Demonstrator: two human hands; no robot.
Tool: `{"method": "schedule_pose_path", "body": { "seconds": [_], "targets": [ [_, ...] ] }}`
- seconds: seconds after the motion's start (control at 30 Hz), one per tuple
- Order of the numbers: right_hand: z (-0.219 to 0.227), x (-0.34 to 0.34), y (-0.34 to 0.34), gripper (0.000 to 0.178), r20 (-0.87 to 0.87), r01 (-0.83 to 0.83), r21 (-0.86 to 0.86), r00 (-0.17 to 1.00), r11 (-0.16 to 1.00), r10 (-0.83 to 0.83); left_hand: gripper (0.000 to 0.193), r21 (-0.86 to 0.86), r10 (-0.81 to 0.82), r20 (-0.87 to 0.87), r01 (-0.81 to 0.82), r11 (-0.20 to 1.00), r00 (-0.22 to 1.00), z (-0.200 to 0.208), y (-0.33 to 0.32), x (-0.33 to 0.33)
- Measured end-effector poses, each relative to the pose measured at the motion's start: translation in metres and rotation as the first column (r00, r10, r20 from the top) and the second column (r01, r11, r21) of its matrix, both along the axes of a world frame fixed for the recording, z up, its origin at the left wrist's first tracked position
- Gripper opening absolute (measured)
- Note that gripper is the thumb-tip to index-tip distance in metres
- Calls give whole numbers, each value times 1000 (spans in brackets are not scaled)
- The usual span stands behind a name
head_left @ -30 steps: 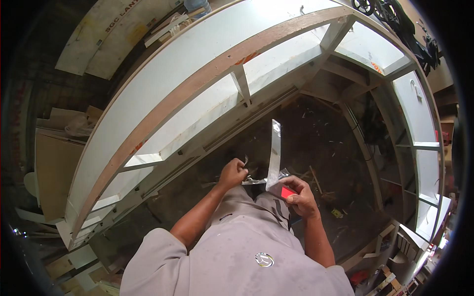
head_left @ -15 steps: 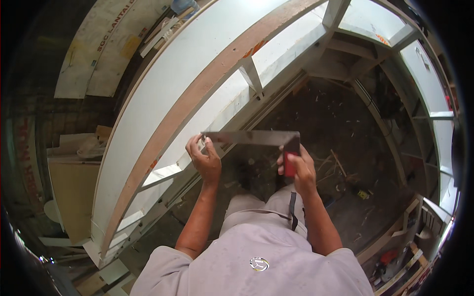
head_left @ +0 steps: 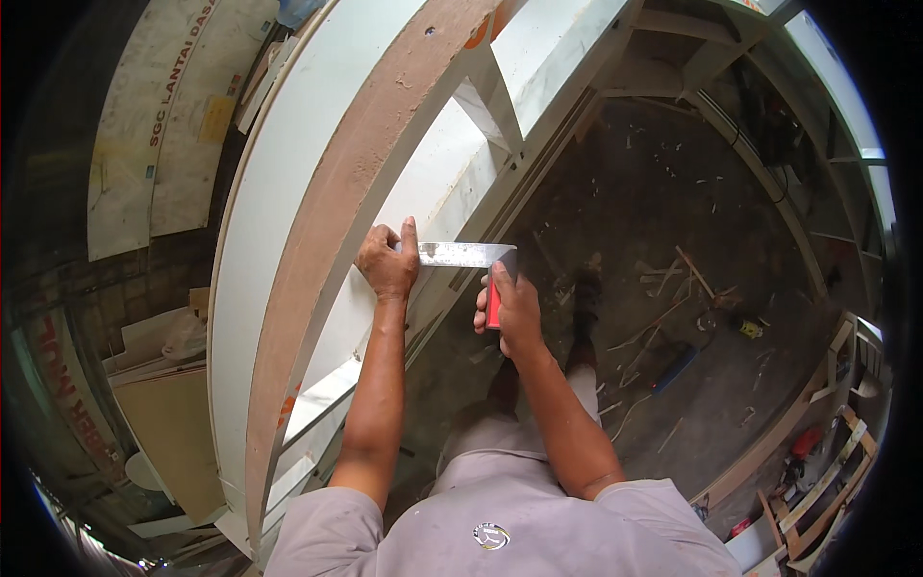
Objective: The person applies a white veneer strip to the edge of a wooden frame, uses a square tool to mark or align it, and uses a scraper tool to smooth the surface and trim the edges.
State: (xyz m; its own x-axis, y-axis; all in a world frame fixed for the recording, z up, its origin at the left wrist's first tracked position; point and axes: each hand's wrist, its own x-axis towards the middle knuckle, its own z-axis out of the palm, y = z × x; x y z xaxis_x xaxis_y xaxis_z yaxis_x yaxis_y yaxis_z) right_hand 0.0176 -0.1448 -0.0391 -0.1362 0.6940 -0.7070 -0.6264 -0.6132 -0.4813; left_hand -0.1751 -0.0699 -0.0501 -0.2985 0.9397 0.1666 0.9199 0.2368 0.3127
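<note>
A try square (head_left: 457, 254) spans the gap between my two hands, its metal blade lying roughly level. My right hand (head_left: 514, 308) grips the red and black handle, with the thumb laid along its upper part. At the blade's far end, my left hand (head_left: 388, 264) is closed around the tip with its thumb pointing up, so that end is hidden. This hand is next to the inner edge of a curved wooden frame (head_left: 336, 197) with white panels; whether it touches the wood I cannot tell.
White cross pieces (head_left: 495, 101) divide the curved frame. Wood strips (head_left: 694, 271), a blue tool (head_left: 675, 369) and a yellow object (head_left: 751, 329) lie on the dark floor (head_left: 635, 202). Boards (head_left: 173, 433) stand beyond the frame at left. A slatted wooden piece (head_left: 825, 486) is at lower right.
Both hands have moved left with the try square, toward the curved frame. The right hand is now closer to the left, and more of the blade's end is covered.
</note>
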Motion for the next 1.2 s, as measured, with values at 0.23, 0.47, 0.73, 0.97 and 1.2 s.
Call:
{"method": "schedule_pose_path", "body": {
  "seconds": [0.23,0.47,0.73,0.97,1.2],
  "targets": [
    [-5,-14,24,33,48,-7,21,999,1000,6,49,86,-25,80,18,996,996,-6,27,-8],
    [-5,-14,37,33,84,-69,74,994,995,63,50,141,3,17,-6,990,1000,-9,24,-10],
    [-3,0,27,33,92,-105,35,991,994,102,52,97,-11,-91,20,995,996,-11,5,-7],
    [-9,4,35,32,47,-109,64,993,992,106,51,85,-27,-64,32,996,998,-20,11,-11],
    [-10,3,71,33,91,-107,107,991,989,97,49,92,28,22,-30,995,999,-10,56,4]
  ]
}}
